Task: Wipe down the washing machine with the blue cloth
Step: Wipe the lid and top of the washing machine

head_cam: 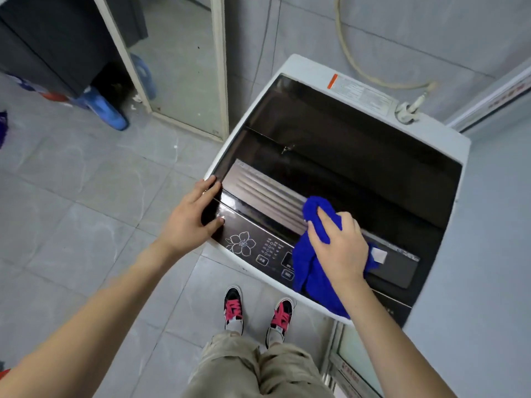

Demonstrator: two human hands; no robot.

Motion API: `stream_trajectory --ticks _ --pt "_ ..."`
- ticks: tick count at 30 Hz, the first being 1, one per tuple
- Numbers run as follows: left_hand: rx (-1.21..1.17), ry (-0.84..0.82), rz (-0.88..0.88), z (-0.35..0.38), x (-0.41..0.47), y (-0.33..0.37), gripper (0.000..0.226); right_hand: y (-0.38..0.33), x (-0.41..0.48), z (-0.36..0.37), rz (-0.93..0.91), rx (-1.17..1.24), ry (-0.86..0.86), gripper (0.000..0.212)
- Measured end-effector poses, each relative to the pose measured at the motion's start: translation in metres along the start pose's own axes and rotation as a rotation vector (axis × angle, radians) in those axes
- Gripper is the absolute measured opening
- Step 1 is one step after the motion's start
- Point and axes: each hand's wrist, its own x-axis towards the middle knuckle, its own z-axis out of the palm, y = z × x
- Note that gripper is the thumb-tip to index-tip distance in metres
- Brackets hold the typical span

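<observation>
A white top-loading washing machine with a dark glass lid stands in front of me, its black control panel nearest. My right hand holds the blue cloth against the silver ribbed strip at the lid's front edge; the rest of the cloth hangs over the control panel and the front rim. My left hand rests on the machine's front left corner, fingers straight along the lid edge and thumb on the panel.
A beige hose runs down the tiled wall to the inlet fitting at the machine's back right. A framed mirror leans at the left, a blue plastic item beside it. My feet in black-and-pink sneakers stand on grey floor tiles.
</observation>
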Motion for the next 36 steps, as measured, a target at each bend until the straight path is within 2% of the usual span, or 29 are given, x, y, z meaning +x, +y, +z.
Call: stream_trajectory --ticks 2,5,7,9,11,13,15,21,24,28,33,36 --pt "0.036 0.029 0.000 0.005 -0.001 0.003 0.077 0.053 -0.030 -0.017 0.229 0.024 0.055 0.037" --pt "0.010 0.043 -0.026 0.009 -0.001 0.007 0.082 0.121 -0.069 -0.041 0.637 0.122 0.075 0.055" --pt "0.018 0.054 -0.028 0.006 -0.001 0.006 0.082 0.143 -0.091 -0.046 0.778 0.197 0.147 0.064" --pt "0.026 0.049 -0.012 0.004 0.000 0.003 0.080 0.139 -0.102 -0.045 0.816 0.206 0.192 0.066" --pt "0.014 0.033 -0.011 0.004 0.000 0.001 0.077 0.113 -0.100 -0.037 0.682 0.168 0.175 0.056" --pt "-0.007 0.023 -0.007 0.006 0.000 0.000 0.077 0.081 -0.092 -0.024 0.384 0.082 0.104 0.044" --pt "-0.027 0.021 -0.002 0.006 0.000 0.001 0.078 0.053 -0.079 -0.007 0.162 0.021 0.123 0.038" --pt "-0.162 0.088 -0.040 0.000 -0.001 -0.001 0.078 -0.001 -0.045 0.019 -0.062 -0.023 0.152 0.037" --pt "-0.263 0.096 -0.137 -0.005 -0.007 -0.013 0.076 -0.032 -0.031 0.032 -0.138 -0.046 0.139 0.039" --pt "-0.383 -0.027 -0.109 -0.020 -0.003 -0.035 0.077 -0.077 -0.013 0.048 -0.176 -0.034 0.114 0.041" --pt "-0.503 -0.247 -0.082 -0.039 0.005 -0.057 0.078 -0.139 0.010 0.066 -0.114 -0.043 0.099 0.041" --pt "-0.625 -0.259 -0.187 -0.045 0.004 -0.059 0.068 -0.185 0.027 0.080 -0.120 -0.061 0.058 0.041"
